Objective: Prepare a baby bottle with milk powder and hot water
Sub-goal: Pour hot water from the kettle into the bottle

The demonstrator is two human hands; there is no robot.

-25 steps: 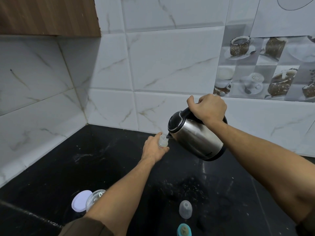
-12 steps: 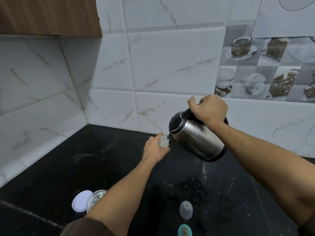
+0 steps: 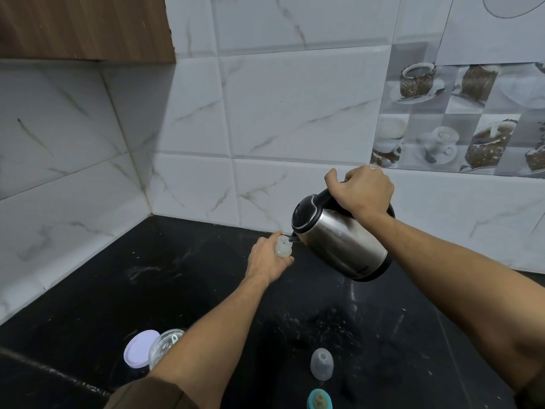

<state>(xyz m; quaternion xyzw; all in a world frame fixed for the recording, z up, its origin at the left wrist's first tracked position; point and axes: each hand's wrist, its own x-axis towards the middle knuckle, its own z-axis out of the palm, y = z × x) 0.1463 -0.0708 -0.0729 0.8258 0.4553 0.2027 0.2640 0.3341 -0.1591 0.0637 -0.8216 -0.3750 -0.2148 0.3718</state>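
STEP pouring hot water, spout at bottle mouth | LEFT left hand [image 3: 267, 258] wrapped round baby bottle [image 3: 282, 247], low over black counter [image 3: 177, 290] near back wall | RIGHT right hand [image 3: 361, 191] gripping handle of tilted steel kettle [image 3: 339, 243] | REMAINING likely finishing fill, then capping with clear cap [image 3: 321, 364], teal ring [image 3: 319, 401] near front edge | ROOM open counter leftward; powder jar [image 3: 165, 346] beside left forearm

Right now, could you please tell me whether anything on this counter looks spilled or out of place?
Yes: pale specks are scattered on the black stone counter near the tilted steel kettle, and a whitish smear lies left of the small clear bottle. Both look like spilled powder, though I cannot confirm that.
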